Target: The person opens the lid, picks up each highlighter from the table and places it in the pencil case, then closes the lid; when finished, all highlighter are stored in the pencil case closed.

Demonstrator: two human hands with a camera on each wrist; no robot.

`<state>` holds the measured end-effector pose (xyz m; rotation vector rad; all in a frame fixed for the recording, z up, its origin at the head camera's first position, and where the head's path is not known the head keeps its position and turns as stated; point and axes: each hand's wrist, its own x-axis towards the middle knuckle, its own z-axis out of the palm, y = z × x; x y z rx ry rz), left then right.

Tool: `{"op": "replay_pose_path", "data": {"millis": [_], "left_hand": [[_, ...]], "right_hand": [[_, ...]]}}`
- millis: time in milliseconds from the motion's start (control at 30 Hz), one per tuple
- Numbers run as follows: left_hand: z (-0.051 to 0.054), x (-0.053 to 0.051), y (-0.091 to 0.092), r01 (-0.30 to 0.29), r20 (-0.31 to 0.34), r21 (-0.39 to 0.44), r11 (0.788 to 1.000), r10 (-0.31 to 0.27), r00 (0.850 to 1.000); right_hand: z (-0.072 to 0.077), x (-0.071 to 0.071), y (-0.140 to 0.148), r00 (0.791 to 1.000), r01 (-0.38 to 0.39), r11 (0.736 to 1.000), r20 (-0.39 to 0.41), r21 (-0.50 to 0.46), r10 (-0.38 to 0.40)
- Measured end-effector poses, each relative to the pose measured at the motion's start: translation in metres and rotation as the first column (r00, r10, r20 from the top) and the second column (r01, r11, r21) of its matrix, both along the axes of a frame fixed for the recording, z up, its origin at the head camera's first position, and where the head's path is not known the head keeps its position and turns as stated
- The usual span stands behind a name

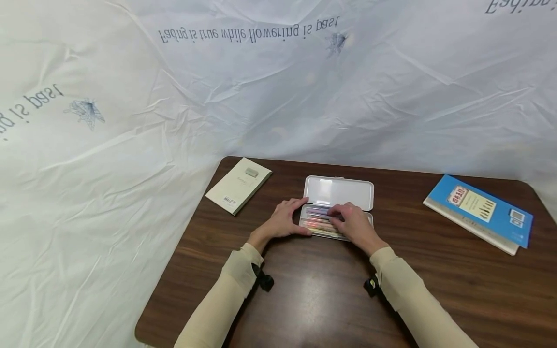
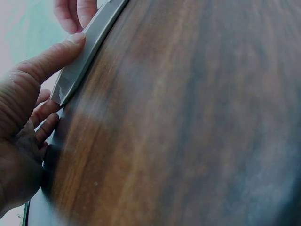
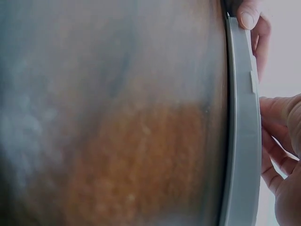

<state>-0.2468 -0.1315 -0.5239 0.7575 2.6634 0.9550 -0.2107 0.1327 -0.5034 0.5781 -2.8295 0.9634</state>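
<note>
A white pencil case (image 1: pixel 371 220) lies on the table with its lid (image 1: pixel 348 193) folded back, away from the person. Several colored pens (image 1: pixel 316 224) lie lengthwise inside. My left hand (image 1: pixel 284 218) spans the case's left end and grips it, thumb along the near edge and index finger at the far side. The left wrist view shows that thumb (image 2: pixel 70 49) pressed on the case wall (image 2: pixel 77 70). My right hand (image 1: pixel 354 224) reaches over the near edge, thumb and fingers bent down on the pens. In the right wrist view the case wall (image 3: pixel 244 132) hides its fingertips.
A cream notebook (image 1: pixel 235 188) with a small grey-green eraser (image 1: pixel 251 172) on it lies at the back left of the dark wooden table (image 1: pixel 304 299). At the right lies a blue book (image 1: pixel 483 210) over a pale one. White printed sheeting (image 1: pixel 278 96) hangs behind the table.
</note>
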Motion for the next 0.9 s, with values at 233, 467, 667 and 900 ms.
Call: {"op": "replay_pose_path", "data": {"millis": [233,467,667,900], "left_hand": [[-0.001,0.0,0.0,-0.008,0.005,0.007,1.0,0.008,1.0],[-0.002,0.0,0.001,-0.019,0.014,0.01,1.0,0.019,1.0],[-0.002,0.001,0.0,-0.019,0.016,0.013,1.0,0.018,1.0],[-0.002,0.001,0.001,-0.035,0.023,0.061,0.997,0.034,0.999]], "right_hand": [[-0.002,0.002,0.002,1.0,0.006,1.0,-0.009,-0.017,-0.007],[0.003,-0.002,0.018,0.999,0.031,0.998,-0.03,-0.045,-0.033],[0.013,-0.014,0.047,0.987,0.141,0.983,-0.065,-0.121,-0.149],[0.02,-0.03,0.071,0.957,0.284,0.944,-0.006,-0.168,-0.289]]}}
